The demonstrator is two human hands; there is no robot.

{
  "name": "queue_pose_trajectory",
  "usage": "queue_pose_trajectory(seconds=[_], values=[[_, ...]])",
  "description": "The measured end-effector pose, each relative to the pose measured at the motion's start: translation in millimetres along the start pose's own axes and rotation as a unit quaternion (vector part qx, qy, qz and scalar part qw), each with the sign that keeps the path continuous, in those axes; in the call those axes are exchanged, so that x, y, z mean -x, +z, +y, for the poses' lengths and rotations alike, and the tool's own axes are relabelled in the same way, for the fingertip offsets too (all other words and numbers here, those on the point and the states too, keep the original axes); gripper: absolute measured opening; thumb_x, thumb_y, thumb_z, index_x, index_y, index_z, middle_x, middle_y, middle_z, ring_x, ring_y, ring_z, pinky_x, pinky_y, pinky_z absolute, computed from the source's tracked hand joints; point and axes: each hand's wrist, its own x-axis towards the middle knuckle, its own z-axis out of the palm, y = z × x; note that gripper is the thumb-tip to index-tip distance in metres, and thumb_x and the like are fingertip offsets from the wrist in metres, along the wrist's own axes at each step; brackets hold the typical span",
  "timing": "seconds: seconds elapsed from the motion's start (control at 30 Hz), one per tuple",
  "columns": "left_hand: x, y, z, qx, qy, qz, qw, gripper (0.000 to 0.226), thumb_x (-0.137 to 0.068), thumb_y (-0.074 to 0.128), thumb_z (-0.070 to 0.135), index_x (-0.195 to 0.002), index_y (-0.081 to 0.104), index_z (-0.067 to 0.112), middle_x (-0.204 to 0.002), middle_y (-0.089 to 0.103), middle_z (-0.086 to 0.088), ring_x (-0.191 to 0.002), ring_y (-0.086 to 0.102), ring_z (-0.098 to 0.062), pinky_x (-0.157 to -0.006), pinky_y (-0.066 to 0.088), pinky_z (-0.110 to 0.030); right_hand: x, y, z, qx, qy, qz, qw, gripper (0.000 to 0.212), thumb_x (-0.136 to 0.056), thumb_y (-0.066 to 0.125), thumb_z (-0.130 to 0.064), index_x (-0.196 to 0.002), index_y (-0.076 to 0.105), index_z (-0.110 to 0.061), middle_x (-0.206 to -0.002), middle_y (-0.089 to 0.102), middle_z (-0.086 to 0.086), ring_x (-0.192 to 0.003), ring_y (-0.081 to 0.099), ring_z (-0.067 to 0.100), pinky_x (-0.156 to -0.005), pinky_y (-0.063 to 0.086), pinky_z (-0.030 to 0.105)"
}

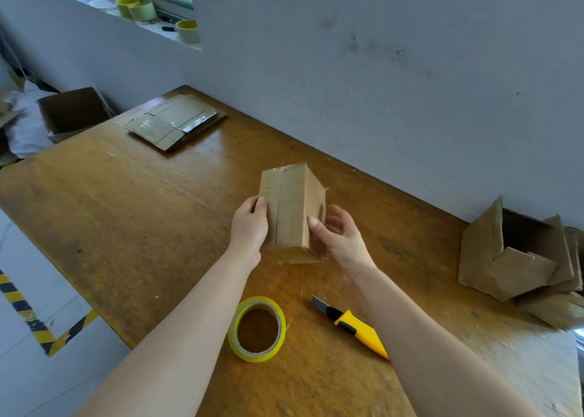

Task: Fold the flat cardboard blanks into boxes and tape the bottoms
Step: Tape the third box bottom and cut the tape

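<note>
Closed box (290, 208) is gripped by left hand (249, 227) and right hand (336, 238); tape (257, 302), nearer than box, is probably needed next.

The bare left forearm (177, 331) and right forearm (420, 337) reach up from the near edge of the view and converge. The left grip (249, 228) shows its back, with the thumb laid on the upper face of the cardboard box (292, 201) and the fingers wrapped out of sight round its left side. The right grip (339, 233) is cupped with the palm showing, thumb pressed on the box's right edge, fingers curled against the side beyond.
</note>
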Motion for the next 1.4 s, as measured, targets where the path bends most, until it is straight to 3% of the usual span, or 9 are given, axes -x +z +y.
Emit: queue_pose_trajectory(seconds=[0.1,0.3,0.47,0.63,0.9,1.07,1.17,1.27,1.4], values=[[3,-3,2,0.116,-0.064,-0.021,0.991,0.021,-0.102,0.038,0.035,-0.114,0.055,0.029,-0.102,0.058,0.002,-0.101,0.055,-0.019,-0.093,0.047,-0.043,2,6,-14,-0.005,0.084,-0.011,0.996,0.132,-0.045,0.073,-0.069,-0.153,0.015,-0.023,-0.15,0.037,0.007,-0.132,0.042,0.028,-0.108,0.039,0.049],[3,-5,-19,0.111,-0.112,-0.005,0.987,0.024,-0.102,0.039,0.037,-0.102,0.061,0.028,-0.107,0.062,-0.005,-0.104,0.058,-0.025,-0.091,0.05,-0.043,4,6,-12,-0.033,0.083,0.034,0.995,0.055,-0.093,0.059,-0.04,-0.14,0.044,-0.016,-0.128,0.056,0.005,-0.109,0.053,0.019,-0.092,0.044,0.034],[6,-4,-30,0.04,-0.131,0.011,0.991,0.046,-0.102,0.03,0.044,-0.136,0.048,0.018,-0.127,0.056,-0.01,-0.113,0.052,-0.026,-0.097,0.045,-0.043,1,0,-4,0.027,-0.002,0.135,0.99,0.064,-0.088,0.07,-0.015,-0.144,0.039,-0.018,-0.134,0.052,0.003,-0.118,0.053,0.019,-0.096,0.051,0.037],[17,-1,-31,-0.019,-0.076,-0.009,0.997,0.049,-0.101,0.035,0.044,-0.143,0.04,0.02,-0.147,0.041,-0.005,-0.135,0.038,-0.026,-0.106,0.033,-0.039,5,11,2,0.139,-0.104,0.191,0.966,0.049,-0.088,0.07,-0.014,-0.132,0.051,-0.021,-0.115,0.063,-0.001,-0.097,0.062,0.012,-0.078,0.058,0.032],[25,5,-33,-0.089,-0.034,-0.136,0.986,0.071,-0.089,0.047,0.062,-0.15,0.029,0.03,-0.155,0.031,0.001,-0.14,0.031,-0.024,-0.109,0.031,-0.042,8,21,17,0.145,-0.045,0.053,0.987,0.026,-0.1,0.05,-0.02,-0.123,0.062,-0.023,-0.109,0.068,-0.004,-0.1,0.064,0.01,-0.086,0.057,0.034],[25,6,-38,-0.2,-0.003,-0.142,0.969,0.066,-0.091,0.061,0.037,-0.148,0.03,0.028,-0.151,0.037,-0.003,-0.134,0.041,-0.025,-0.105,0.044,-0.047,15,6,21,0.337,-0.16,0.199,0.906,0.024,-0.091,0.064,-0.018,-0.114,0.068,-0.021,-0.115,0.064,-0.002,-0.108,0.054,0.013,-0.087,0.047,0.025],[30,9,-31,-0.224,0.017,-0.181,0.958,0.07,-0.089,0.053,0.056,-0.149,0.029,0.028,-0.152,0.035,0.0,-0.136,0.038,-0.023,-0.107,0.041,-0.043,19,-3,23,0.411,-0.121,0.271,0.862,0.047,-0.084,0.072,-0.032,-0.128,0.057,-0.025,-0.135,0.049,0.002,-0.125,0.041,0.021,-0.103,0.038,0.039],[30,18,-25,-0.292,0.059,-0.221,0.929,0.074,-0.089,0.057,0.052,-0.15,0.026,0.026,-0.152,0.034,0.001,-0.136,0.037,-0.02,-0.103,0.039,-0.034,21,-6,24,0.316,-0.033,0.253,0.914,0.073,-0.084,0.073,-0.028,-0.145,0.034,-0.024,-0.147,0.037,0.004,-0.129,0.043,0.025,-0.098,0.05,0.041],[23,30,-18,-0.338,0.087,-0.207,0.914,0.059,-0.096,0.05,0.032,-0.15,0.027,0.022,-0.154,0.032,-0.002,-0.139,0.034,-0.022,-0.106,0.038,-0.033,24,-10,24,0.213,0.0,0.275,0.937,0.058,-0.091,0.061,-0.013,-0.142,0.032,-0.02,-0.131,0.054,0.005,-0.103,0.058,0.019,-0.08,0.057,0.032]])
